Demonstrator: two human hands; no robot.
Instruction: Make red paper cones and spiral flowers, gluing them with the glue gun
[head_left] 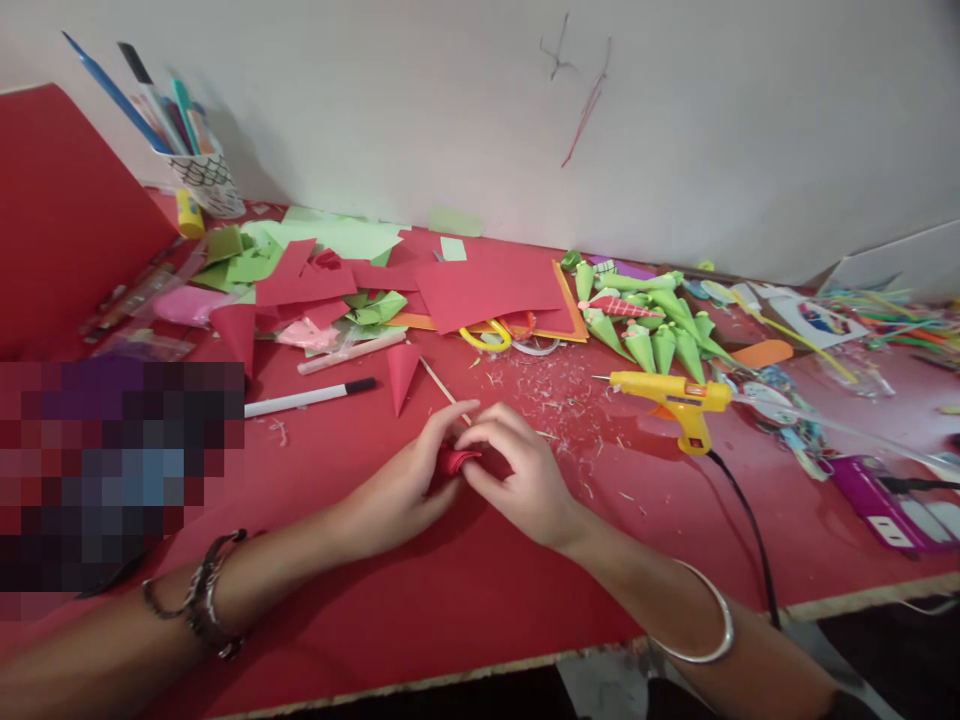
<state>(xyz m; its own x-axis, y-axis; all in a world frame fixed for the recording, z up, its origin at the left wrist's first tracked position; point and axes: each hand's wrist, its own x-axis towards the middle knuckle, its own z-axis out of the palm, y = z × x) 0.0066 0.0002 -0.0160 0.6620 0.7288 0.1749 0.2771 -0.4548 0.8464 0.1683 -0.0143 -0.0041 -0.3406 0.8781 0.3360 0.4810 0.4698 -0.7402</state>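
Note:
Between my two hands is a small piece of rolled red paper (456, 460), mostly covered by my fingers. My left hand (409, 480) curls around its left side. With thumb and fingers, my right hand (521, 465) pinches its right edge. A thin wooden stick (436, 380) lies just beyond my fingertips. Left of the stick, a red paper cone (403, 375) rests with its point toward me. A white marker with a black cap (315, 398) lies further left. To the right is a yellow glue gun (675, 395), lying on its side.
Red and green paper scraps (307, 275) lie along the back. Several green paper cones (652, 320) are piled at back right. A pen cup (204, 180) stands at back left. The glue gun's black cable (746, 520) runs over the front edge; a purple power strip (874, 500) is at right.

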